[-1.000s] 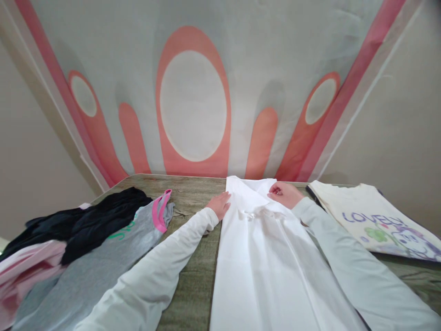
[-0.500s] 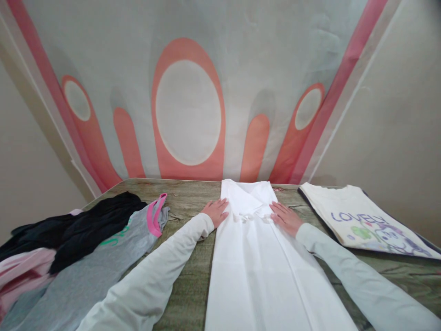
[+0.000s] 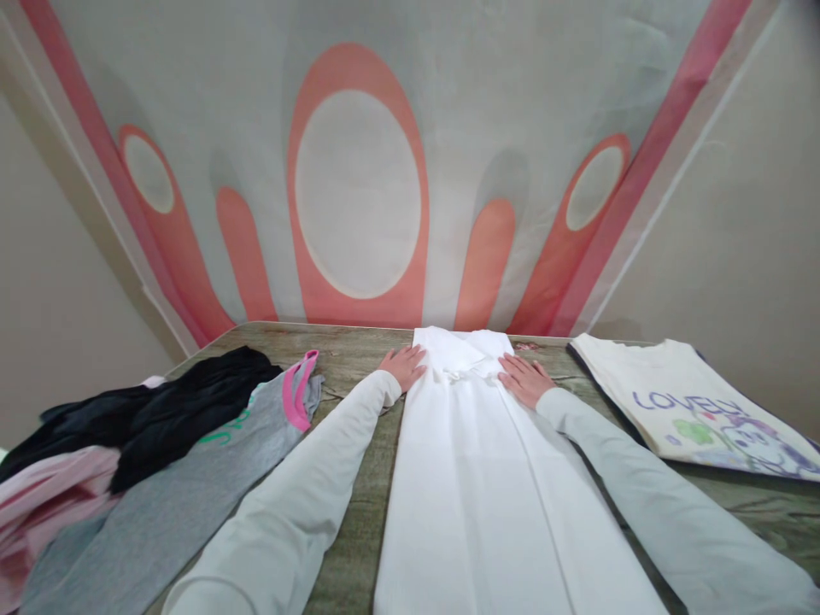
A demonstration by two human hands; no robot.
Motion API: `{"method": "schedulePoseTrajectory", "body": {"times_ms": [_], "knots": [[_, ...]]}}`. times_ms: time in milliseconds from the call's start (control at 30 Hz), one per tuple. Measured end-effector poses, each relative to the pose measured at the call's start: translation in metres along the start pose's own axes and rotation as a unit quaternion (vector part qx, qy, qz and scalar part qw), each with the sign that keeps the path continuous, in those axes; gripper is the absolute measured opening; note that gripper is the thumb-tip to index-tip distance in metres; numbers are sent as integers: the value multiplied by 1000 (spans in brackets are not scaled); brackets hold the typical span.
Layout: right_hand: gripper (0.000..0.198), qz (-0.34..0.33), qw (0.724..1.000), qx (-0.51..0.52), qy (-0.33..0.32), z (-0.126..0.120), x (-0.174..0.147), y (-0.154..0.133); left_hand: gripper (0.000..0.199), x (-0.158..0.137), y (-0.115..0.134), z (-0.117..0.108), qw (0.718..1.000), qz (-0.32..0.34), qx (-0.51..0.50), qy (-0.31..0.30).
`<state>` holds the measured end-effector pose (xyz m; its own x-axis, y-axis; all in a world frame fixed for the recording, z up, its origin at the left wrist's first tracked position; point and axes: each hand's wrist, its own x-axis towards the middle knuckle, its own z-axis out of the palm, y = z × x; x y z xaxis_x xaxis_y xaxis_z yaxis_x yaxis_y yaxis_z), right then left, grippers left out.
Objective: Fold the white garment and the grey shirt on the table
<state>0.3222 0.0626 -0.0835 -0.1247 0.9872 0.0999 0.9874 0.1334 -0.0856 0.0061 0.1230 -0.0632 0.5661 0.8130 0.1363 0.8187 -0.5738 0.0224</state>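
Observation:
A white dress [image 3: 471, 478] lies lengthwise on the wood-patterned table [image 3: 359, 478], its crossed neckline at the far edge and its skirt running toward me. My left hand [image 3: 403, 367] rests flat on the left edge of the dress near the gathered waist, fingers stretched out. On the opposite edge, at about the same height, my right hand [image 3: 525, 379] lies flat with its fingers spread. Neither hand grips the cloth. The lower end of the skirt runs out of view at the bottom.
To the left lie loose clothes: a grey garment with pink trim [image 3: 218, 478], a black garment [image 3: 166, 418] and a pink one [image 3: 57, 504]. At the right is a folded cream shirt [image 3: 692, 393] printed "LOVELY", over something dark. A patterned wall [image 3: 448, 171] stands behind the table.
Both hands stay on the dress's edges, now slightly farther up it, beside the waist and bodice. The camera view has shifted a little.

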Motion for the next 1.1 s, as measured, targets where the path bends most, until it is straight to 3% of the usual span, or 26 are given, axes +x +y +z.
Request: {"method": "schedulePoseTrajectory", "body": {"times_ms": [133, 233, 367, 533, 733, 933, 1100], "knots": [[41, -10, 997, 52, 54, -14, -8, -3, 47, -4, -3, 0, 999, -15, -30, 12], [35, -55, 982, 165, 74, -33, -30, -27, 46, -19, -2, -3, 999, -9, -41, 3], [27, -99, 942, 321, -2, -51, -72, -87, 46, -51, 10, -9, 998, 17, -52, -8], [31, -135, 922, 359, -54, -54, -102, -141, 46, -92, 30, -18, 998, 32, -57, -16], [34, -148, 903, 400, -41, -48, -106, -148, 46, -113, 39, -23, 997, 52, -46, -14], [23, -186, 909, 372, -13, -46, -112, -154, 45, -114, 40, -24, 997, 55, -50, -5], [23, -163, 898, 409, 9, -49, -113, -153, 45, -113, 41, -26, 995, 69, -66, 3]]}}
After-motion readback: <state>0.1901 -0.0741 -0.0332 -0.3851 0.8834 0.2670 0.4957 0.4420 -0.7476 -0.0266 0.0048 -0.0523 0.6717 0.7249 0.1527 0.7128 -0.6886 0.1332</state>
